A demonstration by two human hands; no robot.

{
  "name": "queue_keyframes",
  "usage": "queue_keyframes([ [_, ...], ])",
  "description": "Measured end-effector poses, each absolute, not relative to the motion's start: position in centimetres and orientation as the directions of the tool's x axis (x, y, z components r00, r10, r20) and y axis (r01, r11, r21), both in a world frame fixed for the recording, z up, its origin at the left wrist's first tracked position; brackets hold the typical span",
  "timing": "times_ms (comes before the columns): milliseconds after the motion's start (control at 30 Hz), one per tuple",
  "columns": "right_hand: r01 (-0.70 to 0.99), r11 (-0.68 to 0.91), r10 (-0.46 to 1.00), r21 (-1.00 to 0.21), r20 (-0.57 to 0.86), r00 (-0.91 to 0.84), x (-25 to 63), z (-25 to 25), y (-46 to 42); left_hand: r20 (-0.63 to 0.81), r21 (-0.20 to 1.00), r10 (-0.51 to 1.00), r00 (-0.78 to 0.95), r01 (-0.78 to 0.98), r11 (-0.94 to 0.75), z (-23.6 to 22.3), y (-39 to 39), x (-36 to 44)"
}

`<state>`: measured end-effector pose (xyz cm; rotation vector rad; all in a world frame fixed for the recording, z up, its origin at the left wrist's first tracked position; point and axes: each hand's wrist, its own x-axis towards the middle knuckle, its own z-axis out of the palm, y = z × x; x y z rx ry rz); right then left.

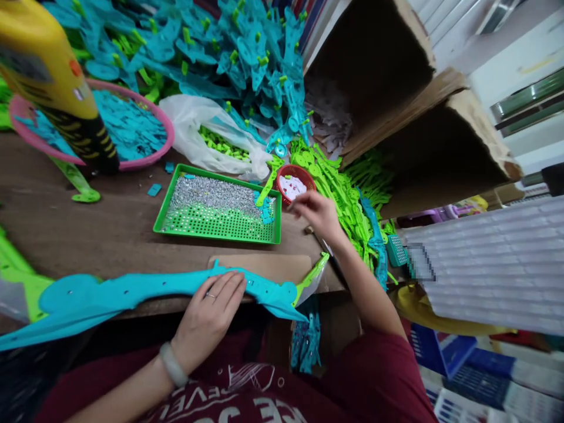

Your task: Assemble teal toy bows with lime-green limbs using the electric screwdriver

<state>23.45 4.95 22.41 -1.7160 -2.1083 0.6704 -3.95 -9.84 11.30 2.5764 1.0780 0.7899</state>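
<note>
A long blue plastic toy bow (165, 285) lies across the table's front edge, with light green pieces (308, 282) at its ends. My left hand (215, 305), with a ring and a grey wristband, is closed over its middle; the thumb is hidden. Beside the small red basket (303, 174) of white and red bits, my right hand (319, 214) is raised with fingers bent together in a pinch. Anything between those fingertips is too small to make out. A green tray (215, 236) behind the bow contains many small metal screws and a few blue pieces.
A yellow bottle (48, 70) stands before a pink basket (165, 132) of blue pieces. Behind are a plastic bag (189, 129) of green bits and heaped blue parts (247, 53). Green parts (335, 200) and cardboard boxes (423, 111) lie right. A brown board (264, 264) lies under the bow.
</note>
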Motion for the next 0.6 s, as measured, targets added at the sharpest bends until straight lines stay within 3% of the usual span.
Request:
queue_keyframes([
  [67, 0.668, 0.346, 0.868, -0.658, -0.045, -0.494, 21.9, 22.3, -0.1, 0.417, 0.374, 0.69, 0.592, 0.58, -0.724, 11.2, -9.8, -4.0],
  [133, 0.588, 0.406, 0.793, -0.7, -0.049, -0.607, 20.7, 21.5, -4.1, 0.459, 0.346, 0.672, 0.581, 0.58, -0.738, 11.3, -9.7, -4.1],
  [367, 0.558, 0.566, 0.67, -0.607, -0.055, -0.74, 19.4, 18.7, -5.9, 0.527, 0.283, 0.644, 0.554, 0.6, -0.748, 11.7, -9.4, -4.0],
  [600, 0.536, 0.582, 0.628, -0.611, -0.081, -0.774, 19.6, 19.6, -5.3, 0.534, 0.287, 0.652, 0.539, 0.61, -0.739, 11.7, -9.4, -3.8],
])
